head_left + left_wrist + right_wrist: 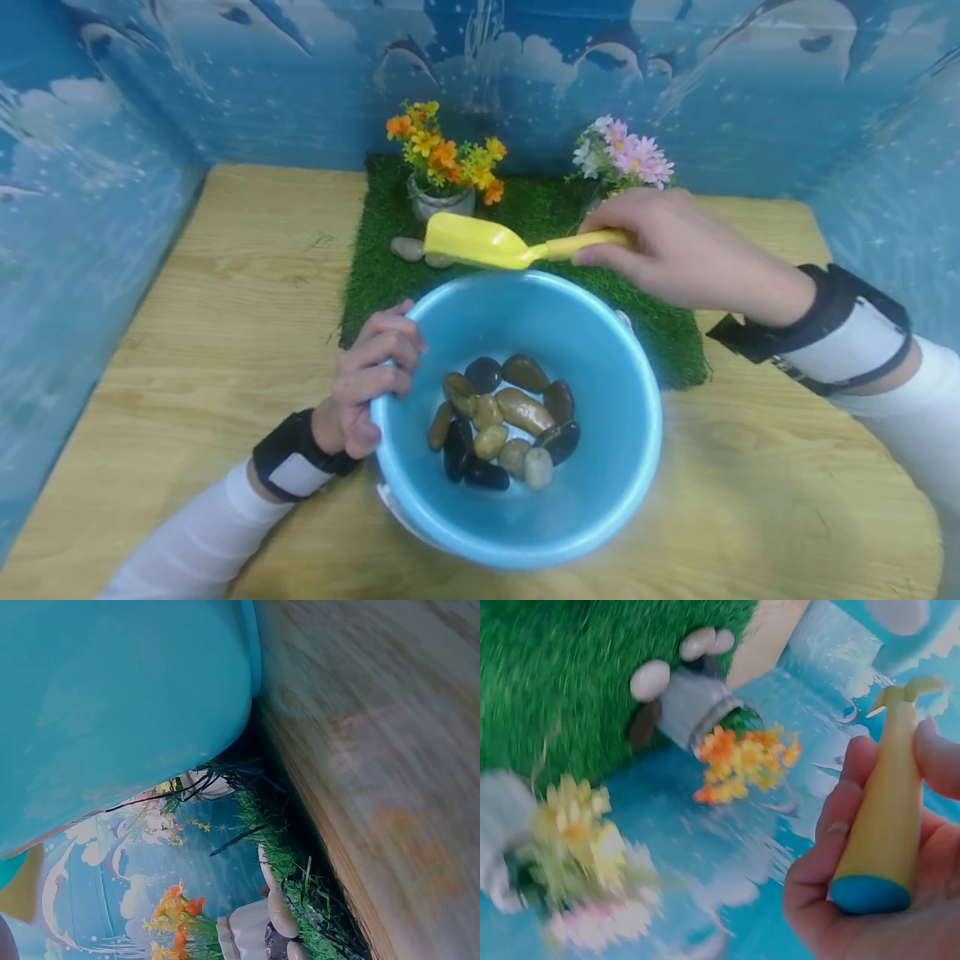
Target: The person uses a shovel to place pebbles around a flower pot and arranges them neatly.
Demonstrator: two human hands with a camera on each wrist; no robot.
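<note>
A light blue bucket (pixel 611 333) stands on the table, with several wet-looking stones (pixel 522 410) at its bottom, brown, black and pale. My left hand (pixel 375 375) grips the bucket's left rim, fingers curled over the edge. Above the far rim, my right hand (pixel 675 242) holds a yellow toy shovel (pixel 480 240) by its handle, the scoop pointing left. In the right wrist view, fingers wrap the shovel's handle (pixel 885 817), which has a blue end. The bucket's outer wall (pixel 112 697) fills much of the left wrist view; the left hand is mostly hidden there.
Behind the bucket, a green turf mat (pixel 375 275) bears a pot of orange and yellow flowers (pixel 442 154) and a pot of pink and white flowers (pixel 626 154). Pale stones (pixel 407 248) lie by the orange pot. A blue dolphin-print backdrop (pixel 300 100) surrounds the wooden table (pixel 225 317).
</note>
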